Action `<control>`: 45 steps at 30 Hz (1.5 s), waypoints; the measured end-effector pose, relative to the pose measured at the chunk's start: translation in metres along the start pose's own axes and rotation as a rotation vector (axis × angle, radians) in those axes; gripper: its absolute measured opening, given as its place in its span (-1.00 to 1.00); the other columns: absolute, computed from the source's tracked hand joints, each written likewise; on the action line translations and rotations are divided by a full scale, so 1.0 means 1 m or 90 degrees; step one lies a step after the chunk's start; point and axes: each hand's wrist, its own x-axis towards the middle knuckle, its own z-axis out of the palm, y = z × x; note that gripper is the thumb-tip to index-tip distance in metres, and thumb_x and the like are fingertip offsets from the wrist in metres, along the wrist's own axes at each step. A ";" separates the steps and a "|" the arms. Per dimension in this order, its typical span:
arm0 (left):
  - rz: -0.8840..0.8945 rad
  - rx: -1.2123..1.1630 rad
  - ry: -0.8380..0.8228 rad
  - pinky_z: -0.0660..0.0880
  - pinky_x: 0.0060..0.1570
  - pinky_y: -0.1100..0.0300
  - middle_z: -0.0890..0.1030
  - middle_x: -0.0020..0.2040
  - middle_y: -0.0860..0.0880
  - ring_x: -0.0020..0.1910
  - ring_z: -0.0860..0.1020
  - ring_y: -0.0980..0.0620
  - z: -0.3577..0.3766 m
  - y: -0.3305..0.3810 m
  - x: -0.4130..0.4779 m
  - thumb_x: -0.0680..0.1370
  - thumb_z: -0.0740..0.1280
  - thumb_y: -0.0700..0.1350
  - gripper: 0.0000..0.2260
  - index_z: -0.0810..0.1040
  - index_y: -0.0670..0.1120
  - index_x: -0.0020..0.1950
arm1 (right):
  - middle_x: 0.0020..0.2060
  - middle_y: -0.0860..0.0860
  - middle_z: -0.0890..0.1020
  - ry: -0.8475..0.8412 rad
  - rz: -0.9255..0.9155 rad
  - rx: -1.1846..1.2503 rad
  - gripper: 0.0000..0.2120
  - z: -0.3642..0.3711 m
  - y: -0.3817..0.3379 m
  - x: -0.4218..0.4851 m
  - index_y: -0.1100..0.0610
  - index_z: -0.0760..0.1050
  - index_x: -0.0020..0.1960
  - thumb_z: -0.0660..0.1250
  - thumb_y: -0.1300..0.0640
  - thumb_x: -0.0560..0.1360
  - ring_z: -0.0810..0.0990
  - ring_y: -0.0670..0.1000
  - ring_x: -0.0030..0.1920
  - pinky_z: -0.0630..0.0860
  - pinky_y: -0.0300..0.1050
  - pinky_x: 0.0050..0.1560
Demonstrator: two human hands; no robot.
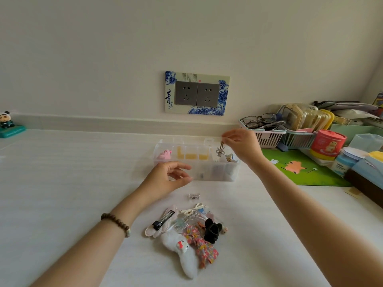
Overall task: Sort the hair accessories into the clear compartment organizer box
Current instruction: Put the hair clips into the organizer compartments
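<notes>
Clear plastic makes up the organizer box [207, 176], which sits on the white counter [72, 183] near the wall with its row of compartments open at the top. A pink piece [164, 155] lies in the far-left compartment and yellow pieces [190, 155] fill the next three, so like seems to be going with like.

The right hand [245, 147] is raised over the right end of the box. Its fingers [228, 134] are pinched together on the top of a small silver clip [220, 150], which dangles just above the compartment beside the last yellow one. I would say it is held by its tip so that it hangs straight and can drop into that narrow cell without catching a divider.

The left hand [165, 179] waits low at the front left of the box. It is relaxed into a loose C with the thumb well apart from the other fingers, and it grasps nothing. From here I cannot tell whether it touches the wall of the box. It looks placed either to steady the box or to reach back for the next piece.

The rest of the sorting lies nearer the person. A little clear bow clip [194, 196] sits alone just in front of the box. Behind it is a heap [186, 224] that holds a black claw clip [211, 230], a floral bow [204, 246], a white plush clip [184, 253] and a black bar clip [163, 219]. With this much left on the counter, the job looks well short of done.
</notes>
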 end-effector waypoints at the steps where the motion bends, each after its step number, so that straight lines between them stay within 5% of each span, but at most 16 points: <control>1: -0.008 0.020 -0.014 0.46 -0.04 0.40 0.67 -0.13 0.05 -0.05 0.61 0.06 0.001 0.001 -0.001 0.41 0.46 -0.07 -0.74 0.59 0.02 0.08 | -0.09 0.09 0.69 -0.028 0.001 -0.050 -0.85 0.002 0.004 0.002 0.17 0.61 0.01 0.36 0.21 0.45 0.64 -0.03 -0.13 0.57 -0.19 0.00; 5: -0.044 0.084 -0.088 0.40 -0.17 0.40 0.64 -0.13 0.11 -0.20 0.53 0.23 0.001 0.002 -0.006 0.37 0.49 0.02 -0.72 0.62 0.03 0.05 | 0.08 0.00 0.62 -0.038 -0.043 -0.166 -0.78 0.007 0.006 -0.006 0.07 0.55 0.13 0.32 0.11 0.49 0.57 -0.03 -0.06 0.50 -0.14 -0.04; 10: -0.063 0.161 -0.148 0.41 -0.21 0.38 0.62 -0.12 0.12 -0.24 0.46 0.22 0.004 0.002 -0.008 0.29 0.51 0.13 -0.69 0.65 0.09 -0.02 | -0.11 -0.14 0.63 -0.163 -0.139 -0.063 -0.87 0.012 -0.020 -0.045 0.03 0.59 0.01 0.33 0.11 0.48 0.60 -0.11 -0.17 0.56 -0.22 -0.13; 13: -0.059 0.180 -0.139 0.45 -0.15 0.27 0.61 -0.15 0.09 -0.22 0.48 0.15 0.004 0.001 -0.008 0.32 0.52 0.08 -0.78 0.66 0.09 -0.07 | -0.12 -0.18 0.62 -0.305 -0.124 -0.101 -0.86 0.019 -0.016 -0.061 0.02 0.60 -0.01 0.34 0.04 0.47 0.58 -0.19 -0.17 0.54 -0.30 -0.14; 18: -0.030 0.162 -0.094 0.42 -0.22 0.42 0.64 -0.15 0.11 -0.24 0.52 0.23 0.003 0.000 -0.008 0.34 0.51 0.06 -0.82 0.64 0.08 -0.11 | -0.18 -0.07 0.65 -0.360 -0.071 -0.065 -0.84 0.032 -0.002 -0.074 0.09 0.60 -0.06 0.36 0.02 0.45 0.61 -0.08 -0.22 0.57 -0.21 -0.15; 24: 0.060 0.155 0.010 0.35 -0.22 0.43 0.58 -0.20 0.13 -0.21 0.45 0.24 0.003 0.003 -0.005 0.32 0.50 0.08 -0.82 0.62 0.09 -0.14 | -0.24 0.09 0.68 -0.323 0.035 0.136 -0.79 0.038 -0.011 -0.079 0.24 0.56 -0.06 0.39 0.10 0.44 0.65 0.00 -0.27 0.55 -0.22 -0.32; 27: 0.092 0.163 0.053 0.42 -0.04 0.13 0.58 -0.19 0.14 -0.04 0.47 0.06 0.003 0.003 -0.003 0.33 0.50 0.06 -0.83 0.59 0.13 -0.14 | -0.22 0.13 0.69 -0.300 0.043 0.177 -0.84 0.036 -0.015 -0.076 0.25 0.56 -0.09 0.41 0.15 0.43 0.65 -0.02 -0.27 0.56 -0.24 -0.30; 32: 0.139 0.148 0.133 0.37 -0.13 0.28 0.56 -0.11 0.11 -0.21 0.41 0.19 -0.005 0.000 0.002 0.37 0.47 0.03 -0.73 0.57 0.07 0.04 | -0.24 -0.05 0.66 -0.093 -0.078 0.088 -0.95 0.023 -0.027 -0.045 0.12 0.56 -0.13 0.40 0.16 0.42 0.61 -0.22 -0.28 0.56 -0.34 -0.16; 37: 0.190 0.265 0.185 0.29 0.02 0.46 0.58 0.02 0.08 0.00 0.41 0.18 -0.014 -0.004 0.005 0.38 0.35 0.21 -0.62 0.55 0.05 0.11 | -0.16 -0.07 0.66 -0.066 -0.082 -0.076 -0.90 0.024 -0.018 -0.021 0.11 0.56 -0.07 0.39 0.12 0.44 0.60 -0.12 -0.10 0.53 -0.18 0.02; 40: 0.188 0.332 0.179 0.28 0.27 0.24 0.58 0.15 0.04 0.20 0.39 0.13 -0.016 -0.006 0.007 0.36 0.20 0.34 -0.47 0.53 0.07 0.19 | -0.04 -0.08 0.64 -0.064 -0.128 -0.133 -0.86 0.024 -0.020 -0.032 0.07 0.56 -0.01 0.39 0.10 0.44 0.56 -0.08 -0.01 0.48 -0.16 0.03; 42: 0.150 0.399 0.135 0.13 0.41 0.08 0.48 0.32 0.07 0.38 0.29 0.06 -0.016 -0.009 0.006 0.33 0.08 0.45 -0.32 0.46 0.10 0.29 | -0.09 -0.10 0.64 -0.132 -0.156 -0.076 -0.87 0.018 -0.029 -0.045 0.05 0.56 -0.02 0.39 0.10 0.44 0.60 -0.10 -0.06 0.53 -0.21 -0.03; 45: 0.118 0.435 0.060 0.02 0.42 0.07 0.36 0.43 0.09 0.46 0.17 0.06 -0.016 -0.013 0.006 0.28 -0.11 0.55 -0.17 0.35 0.13 0.38 | -0.09 -0.06 0.67 -0.394 -0.099 -0.013 -0.85 0.007 -0.038 -0.070 0.08 0.59 -0.02 0.38 0.06 0.44 0.63 -0.12 -0.08 0.55 -0.27 0.02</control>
